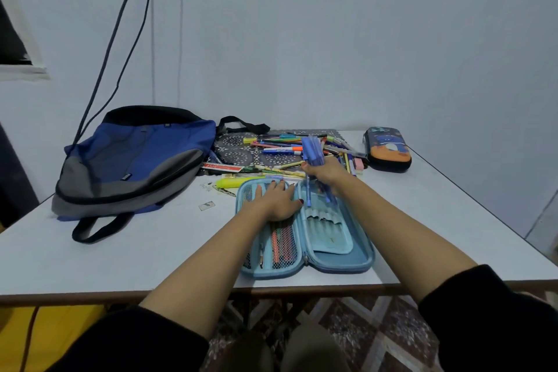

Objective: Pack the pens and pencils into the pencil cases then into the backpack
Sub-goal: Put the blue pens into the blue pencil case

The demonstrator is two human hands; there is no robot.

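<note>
Left hand [276, 201] spread flat, pinning open case [341, 254]; right hand [324, 172] gripping blue pens [312, 148]; filling underway; next, slot pens into loops.

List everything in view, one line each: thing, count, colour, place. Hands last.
backpack: one, blue, grey and black, table's left
open pencil case: one, light blue, front centre
printed pencil case: one, dark with orange, far right
loose pens and pencils: heap, uncountable, mixed colours, on the mat
mat: one, black-and-white patterned, under the heap
blue pens: bundle, count unclear, in the right hand
highlighter: one, yellow, between backpack and open pencil case
table: one, white, under everything
left hand: one, flat on the open pencil case's mesh half
right hand: one, gripping the blue pens
</note>
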